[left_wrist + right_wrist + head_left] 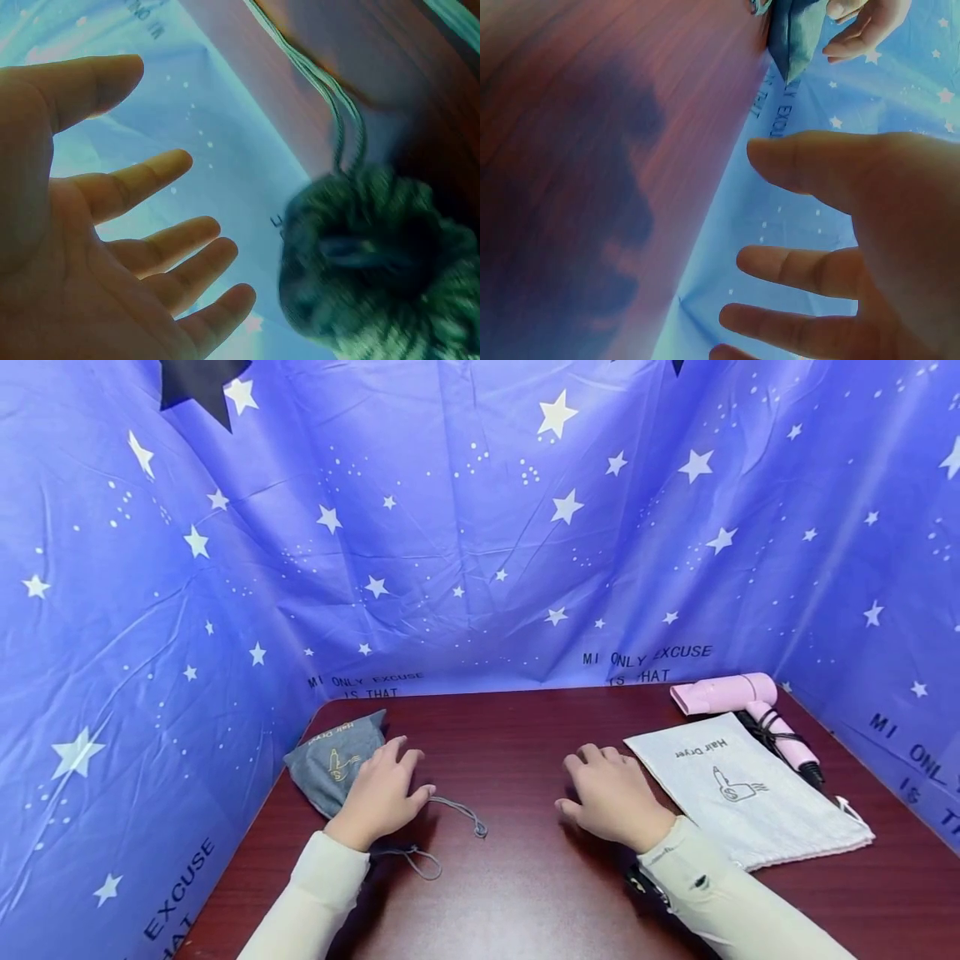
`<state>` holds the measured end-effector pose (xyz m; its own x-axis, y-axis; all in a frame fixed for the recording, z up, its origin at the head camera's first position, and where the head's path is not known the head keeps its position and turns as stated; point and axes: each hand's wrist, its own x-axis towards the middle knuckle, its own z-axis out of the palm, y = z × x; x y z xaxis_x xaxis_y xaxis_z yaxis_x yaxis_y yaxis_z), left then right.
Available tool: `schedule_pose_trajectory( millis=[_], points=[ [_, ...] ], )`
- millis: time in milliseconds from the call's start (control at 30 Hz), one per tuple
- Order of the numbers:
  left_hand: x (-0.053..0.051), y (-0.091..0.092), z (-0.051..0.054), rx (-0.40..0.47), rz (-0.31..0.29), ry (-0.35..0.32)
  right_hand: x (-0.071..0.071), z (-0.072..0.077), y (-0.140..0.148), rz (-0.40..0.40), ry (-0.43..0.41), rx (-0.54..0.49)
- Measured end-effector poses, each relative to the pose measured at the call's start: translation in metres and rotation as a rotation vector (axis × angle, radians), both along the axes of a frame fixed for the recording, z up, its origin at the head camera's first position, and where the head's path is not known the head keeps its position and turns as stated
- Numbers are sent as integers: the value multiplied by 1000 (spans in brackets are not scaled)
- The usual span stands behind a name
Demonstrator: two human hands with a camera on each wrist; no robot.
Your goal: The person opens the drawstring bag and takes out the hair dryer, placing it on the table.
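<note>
Though near pouch (322, 768), left hand (379, 797) apart

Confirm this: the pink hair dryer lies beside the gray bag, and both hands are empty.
Wrong bag: the head view shows the pink hair dryer beside the white bag, not the gray bag. Left hand and right hand are indeed empty.
</note>
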<state>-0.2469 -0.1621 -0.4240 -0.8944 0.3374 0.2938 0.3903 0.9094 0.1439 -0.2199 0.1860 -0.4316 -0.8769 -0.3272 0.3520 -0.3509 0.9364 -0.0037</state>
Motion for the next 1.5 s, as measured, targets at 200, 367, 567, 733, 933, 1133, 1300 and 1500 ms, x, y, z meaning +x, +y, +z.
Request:
schedule_pose_trajectory(
  millis=[200, 367, 567, 733, 933, 1133, 1300, 1500],
  points=[
    [1, -18, -1, 50, 36, 12, -3, -4, -29, 63, -20, -11],
    [1, -26, -2, 102, 56, 8, -5, -1, -51, 115, -36, -26],
    [-2, -32, -1, 147, 85, -11, -5, 3, -74, 163, -83, -48],
    [-4, -41, -2, 181, 125, -26, -7, 4, -91, 203, -100, -44],
    [-7, -50, -3, 271, 182, -68, -8, 6, -107, 238, -132, -70],
    [-11, -59, -3, 328, 241, -75, -9, 5, -121, 264, -123, -66],
    [-15, -69, -5, 352, 299, -94, -12, 6, -134, 286, -130, -76],
    [-16, -80, -7, 388, 365, -139, -14, 4, -150, 323, -169, -96]
  ],
)
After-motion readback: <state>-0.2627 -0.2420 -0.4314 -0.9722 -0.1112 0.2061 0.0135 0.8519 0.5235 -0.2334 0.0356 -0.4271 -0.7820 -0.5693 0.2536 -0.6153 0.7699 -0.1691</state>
